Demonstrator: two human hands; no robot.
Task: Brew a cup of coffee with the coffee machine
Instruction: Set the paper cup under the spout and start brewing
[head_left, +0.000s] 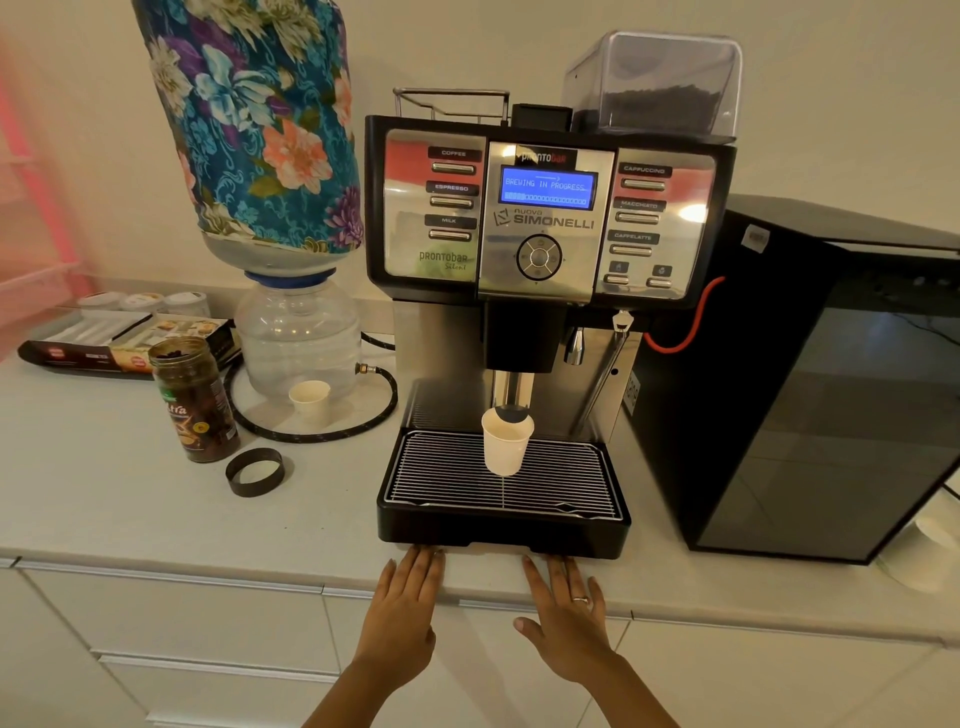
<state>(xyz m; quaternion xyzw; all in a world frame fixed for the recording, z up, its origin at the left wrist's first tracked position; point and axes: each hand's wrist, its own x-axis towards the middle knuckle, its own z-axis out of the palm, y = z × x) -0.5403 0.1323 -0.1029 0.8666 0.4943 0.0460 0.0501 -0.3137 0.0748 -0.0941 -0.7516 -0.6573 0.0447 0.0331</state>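
Note:
The black and chrome coffee machine (545, 223) stands on the pale counter (130, 509). Its blue screen (547, 188) reads "brewing in progress". A white paper cup (505, 446) stands upright on the wire drip tray (415, 478), directly under the spout (511, 397). My left hand (402, 618) and my right hand (569, 618) lie flat, palms down, on the counter's front edge, fingertips close to the tray's black base. Both hands hold nothing. The right hand wears a ring.
A water bottle in a floral cover (254, 124) sits on a clear tank (298, 343) left of the machine, with a hose (384, 410). An open coffee jar (195, 400), its lid ring (254, 472), a second paper cup (310, 399), a sachet box (124, 343). Black cabinet (831, 389) at right.

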